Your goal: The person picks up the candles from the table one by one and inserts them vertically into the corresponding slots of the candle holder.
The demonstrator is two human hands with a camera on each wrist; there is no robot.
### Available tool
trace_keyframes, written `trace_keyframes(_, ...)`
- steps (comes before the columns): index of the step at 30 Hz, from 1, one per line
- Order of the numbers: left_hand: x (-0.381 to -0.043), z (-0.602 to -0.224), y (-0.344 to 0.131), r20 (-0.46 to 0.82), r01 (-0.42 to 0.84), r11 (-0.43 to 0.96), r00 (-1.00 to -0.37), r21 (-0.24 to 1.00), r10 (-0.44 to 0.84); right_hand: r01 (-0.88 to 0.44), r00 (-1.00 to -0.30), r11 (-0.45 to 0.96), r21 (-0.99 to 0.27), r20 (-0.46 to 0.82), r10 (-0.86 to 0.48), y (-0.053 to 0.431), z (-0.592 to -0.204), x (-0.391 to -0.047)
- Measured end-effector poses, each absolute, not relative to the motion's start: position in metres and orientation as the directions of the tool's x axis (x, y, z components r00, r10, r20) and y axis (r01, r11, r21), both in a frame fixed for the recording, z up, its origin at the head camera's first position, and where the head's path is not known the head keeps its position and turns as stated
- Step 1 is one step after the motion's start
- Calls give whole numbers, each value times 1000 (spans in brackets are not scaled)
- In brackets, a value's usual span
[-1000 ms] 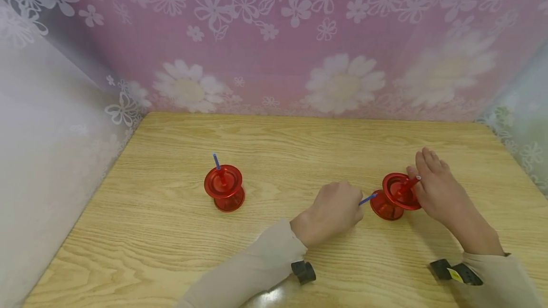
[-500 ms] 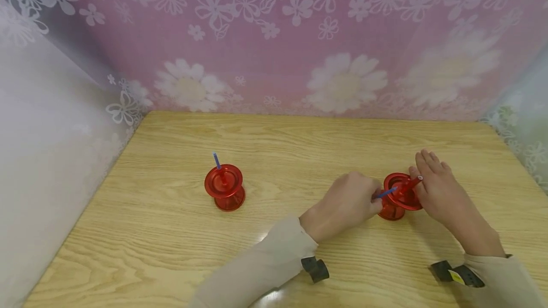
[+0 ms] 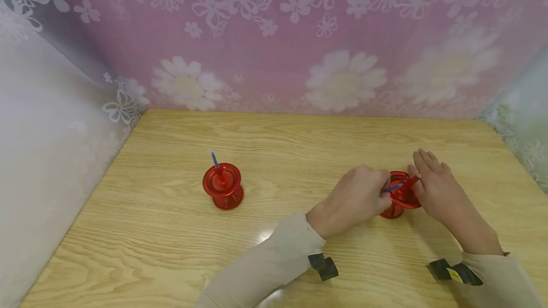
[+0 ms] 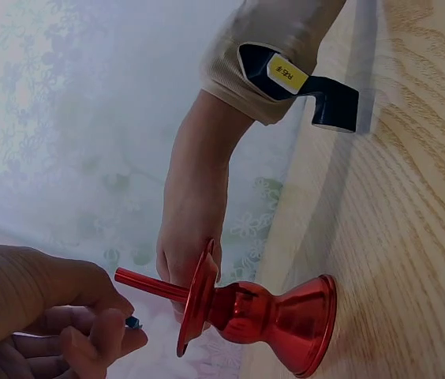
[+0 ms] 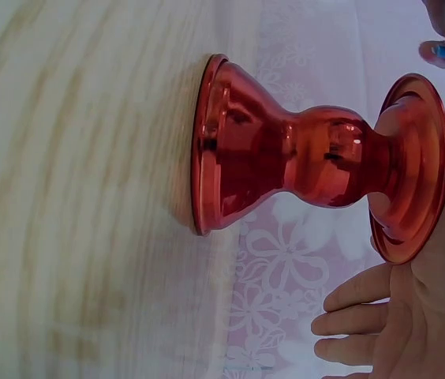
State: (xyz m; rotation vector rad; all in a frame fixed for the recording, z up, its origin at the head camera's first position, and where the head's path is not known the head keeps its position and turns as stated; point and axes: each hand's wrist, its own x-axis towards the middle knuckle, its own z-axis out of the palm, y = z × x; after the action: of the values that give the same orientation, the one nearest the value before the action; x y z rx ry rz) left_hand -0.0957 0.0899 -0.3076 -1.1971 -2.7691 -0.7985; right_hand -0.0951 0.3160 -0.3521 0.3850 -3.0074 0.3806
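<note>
My left hand [image 3: 355, 198] pinches a thin blue candle [image 3: 394, 187], whose tip lies over the dish of the right red candle holder [image 3: 404, 200] in the head view. From that dish rises a red tube [image 4: 151, 284], apart from the candle tip in the left wrist view. My right hand [image 3: 438, 191] lies along the dish's right side, its fingers straight; the right wrist view shows the palm against the rim. The holder stands upright on its flared base. Further left is a matching red candle holder [image 3: 222, 184] with a blue candle [image 3: 215, 159] standing in its tube.
Both holders stand on a wood-grain table [image 3: 274, 141]. A pink flowered backdrop [image 3: 265, 61] rises behind its far edge, with pale side panels. Dark wrist mounts [image 3: 323, 267] sit on both beige sleeves.
My left hand has moved right, bringing the blue candle from beside the holder's base to over its dish. The right hand and left holder have stayed in place.
</note>
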Motion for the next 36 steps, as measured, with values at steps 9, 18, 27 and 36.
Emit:
trace_keyframes(9,-96,-303,96,259,668,599,-734,441,628,-256,-966,934,-250,93,-240,316,-349,-95)
trace_keyframes(18,-100,-299,100,291,624,533,-761,571,579,-255,-967,935,-249,85,-241,317,-350,-93)
trace_keyframes(27,-109,-300,109,279,550,417,-786,723,552,-302,-949,928,-217,158,-271,315,-352,-94)
trace_keyframes(36,-117,-299,122,141,352,307,-828,884,543,-345,-931,918,-197,200,-307,315,-353,-92)
